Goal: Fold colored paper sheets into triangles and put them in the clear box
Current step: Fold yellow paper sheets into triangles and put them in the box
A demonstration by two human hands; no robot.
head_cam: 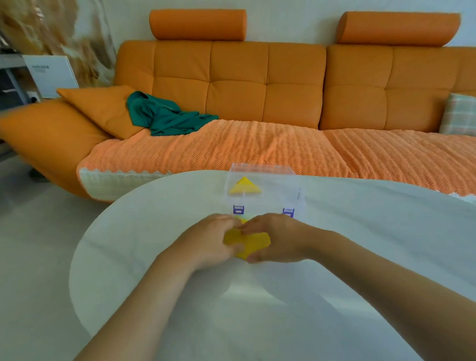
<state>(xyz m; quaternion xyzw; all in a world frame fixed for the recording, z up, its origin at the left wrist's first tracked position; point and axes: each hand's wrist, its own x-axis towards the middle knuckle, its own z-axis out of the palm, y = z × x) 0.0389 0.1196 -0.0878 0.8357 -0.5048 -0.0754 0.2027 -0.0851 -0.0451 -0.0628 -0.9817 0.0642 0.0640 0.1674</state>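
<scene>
A yellow paper sheet (249,244) lies partly folded on the white table (371,256), mostly covered by both hands. My left hand (207,243) grips its left side and my right hand (277,238) pinches its right side; the fingertips meet above the paper. Just beyond the hands stands the clear box (262,190) with purple latches on its front. A folded yellow triangle (244,186) lies inside it.
An orange sofa (255,97) runs behind the table, with a green cloth (163,115) on the seat. The table's rounded edge curves off at the left above a pale floor (27,257).
</scene>
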